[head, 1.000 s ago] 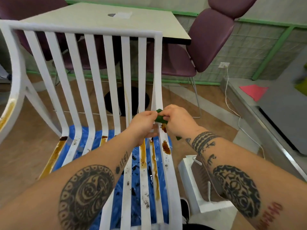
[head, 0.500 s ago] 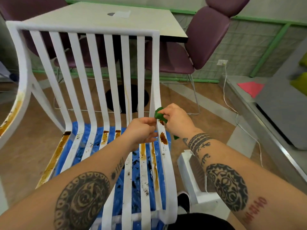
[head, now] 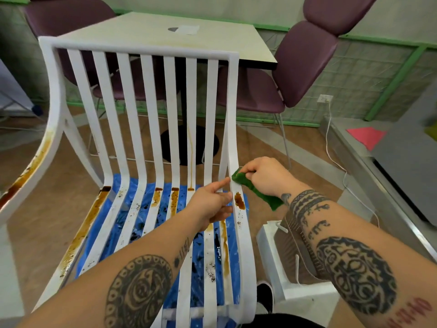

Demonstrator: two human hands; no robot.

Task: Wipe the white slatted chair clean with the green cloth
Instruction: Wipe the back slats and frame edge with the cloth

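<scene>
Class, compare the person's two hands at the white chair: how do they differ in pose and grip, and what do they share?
The right hand curls round the green cloth; the left hand holds nothing. The left hand stretches its index finger straight out; the right hand is bunched up. Both meet the white slatted chair at its right-hand rail, just above a brown stain.

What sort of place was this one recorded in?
Probably a café or canteen dining area: a square pedestal table flanked by purple padded chairs, with a tiled wall behind.
</scene>
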